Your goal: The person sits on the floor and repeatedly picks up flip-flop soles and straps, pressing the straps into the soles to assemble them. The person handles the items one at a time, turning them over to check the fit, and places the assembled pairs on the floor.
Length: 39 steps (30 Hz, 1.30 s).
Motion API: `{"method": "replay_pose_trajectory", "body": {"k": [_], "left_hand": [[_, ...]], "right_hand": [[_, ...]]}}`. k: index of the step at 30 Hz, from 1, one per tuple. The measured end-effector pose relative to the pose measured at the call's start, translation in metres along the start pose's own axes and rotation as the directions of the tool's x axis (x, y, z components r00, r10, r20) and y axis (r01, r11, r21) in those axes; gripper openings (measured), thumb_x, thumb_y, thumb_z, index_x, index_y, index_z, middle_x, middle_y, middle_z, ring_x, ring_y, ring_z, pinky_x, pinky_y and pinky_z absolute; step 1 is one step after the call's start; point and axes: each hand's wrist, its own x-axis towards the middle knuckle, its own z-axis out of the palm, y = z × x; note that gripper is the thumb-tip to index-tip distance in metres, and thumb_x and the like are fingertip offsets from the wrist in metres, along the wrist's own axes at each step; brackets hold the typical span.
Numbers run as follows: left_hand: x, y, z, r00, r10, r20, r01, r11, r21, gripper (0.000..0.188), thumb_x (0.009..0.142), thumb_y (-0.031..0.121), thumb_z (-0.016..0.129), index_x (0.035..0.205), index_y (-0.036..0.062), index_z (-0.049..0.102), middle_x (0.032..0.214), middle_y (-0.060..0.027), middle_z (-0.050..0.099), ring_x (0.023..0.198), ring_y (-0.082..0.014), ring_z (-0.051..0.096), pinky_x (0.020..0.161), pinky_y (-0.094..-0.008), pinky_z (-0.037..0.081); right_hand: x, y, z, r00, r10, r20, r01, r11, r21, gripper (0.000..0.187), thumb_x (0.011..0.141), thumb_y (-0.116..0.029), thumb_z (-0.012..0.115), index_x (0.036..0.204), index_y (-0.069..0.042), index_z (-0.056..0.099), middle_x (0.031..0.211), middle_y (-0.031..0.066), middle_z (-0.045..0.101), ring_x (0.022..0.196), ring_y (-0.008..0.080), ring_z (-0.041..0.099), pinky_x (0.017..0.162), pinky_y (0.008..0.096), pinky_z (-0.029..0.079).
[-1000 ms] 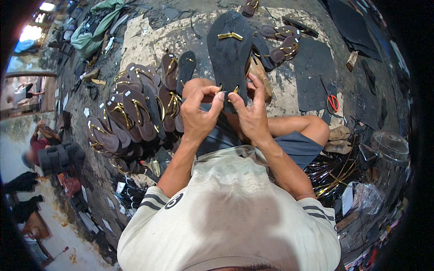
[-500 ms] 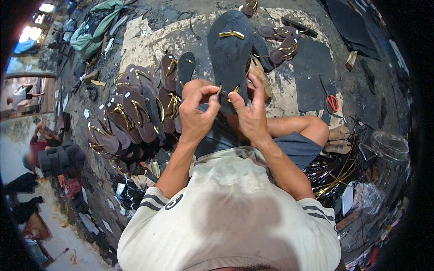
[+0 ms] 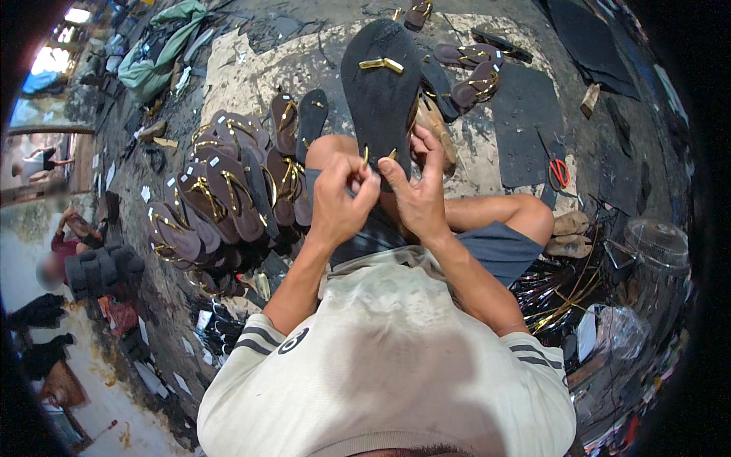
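Observation:
A dark flip-flop (image 3: 381,99) stands over my lap with the underside of its sole toward me. A folded gold strap end (image 3: 381,65) lies flat near its far end, and short gold strap ends stick out near the close end. My right hand (image 3: 420,186) grips the sole's near right edge, its thumb beside one gold end. Closed and slightly blurred, my left hand (image 3: 344,196) is at the near left edge, fingers curled just under the other gold strap end (image 3: 365,157). What those fingers pinch is hidden.
Several brown flip-flops with gold straps (image 3: 232,190) lie piled at the left. Orange-handled scissors (image 3: 560,175) rest beside a dark sheet (image 3: 525,122) at the right. Gold and black strips (image 3: 563,301) and a fan (image 3: 656,242) are farther right. Another person (image 3: 65,247) sits far left.
My left hand has shifted slightly right and down, its fingers curling inward from the left gold strap end. The flip-flop has tilted slightly and moved left, my right hand still on it.

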Motion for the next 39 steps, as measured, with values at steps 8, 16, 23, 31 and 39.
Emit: {"method": "replay_pose_trajectory", "body": {"k": [8,16,23,31,39], "left_hand": [[-0.004,-0.015,-0.044,0.957,-0.277,0.081,0.289,0.924,-0.251,0.046,0.098,0.033,0.063,0.131,0.0017,0.056,0.120,-0.0086,0.057,0.100,-0.0154,0.058,0.087,-0.0295,0.047],[0.007,0.015,-0.018,0.915,-0.223,0.337,0.392,0.692,-0.606,0.090,0.092,0.015,0.068,0.158,-0.0026,0.010,0.149,-0.0157,0.043,0.131,-0.0212,0.049,0.110,-0.0335,0.038],[0.006,0.014,-0.021,0.919,-0.171,0.355,0.356,0.746,-0.563,0.096,0.092,0.018,0.073,0.160,0.0041,0.007,0.146,-0.0126,0.047,0.127,-0.0197,0.052,0.108,-0.0331,0.040],[0.024,0.020,-0.005,0.987,-0.152,-0.044,0.030,0.452,-0.891,0.087,0.099,0.064,0.041,0.157,0.0021,0.018,0.153,-0.0155,0.037,0.141,-0.0248,0.038,0.118,-0.0398,0.028],[0.038,-0.039,-0.062,0.827,-0.442,-0.347,0.131,0.752,-0.646,0.075,0.102,0.065,0.030,0.137,0.0018,0.051,0.130,-0.0136,0.061,0.113,-0.0261,0.063,0.099,-0.0416,0.050]], "right_hand": [[0.001,-0.012,-0.007,0.950,0.288,0.121,-0.312,0.893,0.325,0.065,0.097,-0.020,0.068,0.144,0.000,0.027,0.118,0.0158,0.060,0.100,0.0163,0.062,0.085,0.0286,0.053],[-0.012,-0.032,-0.005,0.911,0.309,0.274,-0.385,0.875,0.293,0.068,0.096,-0.021,0.068,0.145,-0.001,0.025,0.130,0.0199,0.050,0.115,0.0203,0.057,0.096,0.0339,0.050],[-0.005,-0.027,-0.010,0.901,0.336,0.275,-0.404,0.881,0.247,0.065,0.096,-0.020,0.068,0.144,-0.002,0.027,0.128,0.0177,0.051,0.114,0.0208,0.056,0.097,0.0337,0.048],[-0.002,-0.030,-0.006,0.977,-0.024,0.213,0.039,0.997,-0.070,0.086,0.085,-0.030,0.081,0.149,-0.003,0.031,0.135,0.0146,0.047,0.125,0.0268,0.049,0.103,0.0400,0.045],[0.019,-0.031,0.005,0.841,0.277,0.464,-0.189,0.955,-0.227,0.049,0.091,-0.029,0.074,0.126,0.001,0.061,0.108,0.0131,0.070,0.101,0.0184,0.065,0.092,0.0341,0.051]]}}
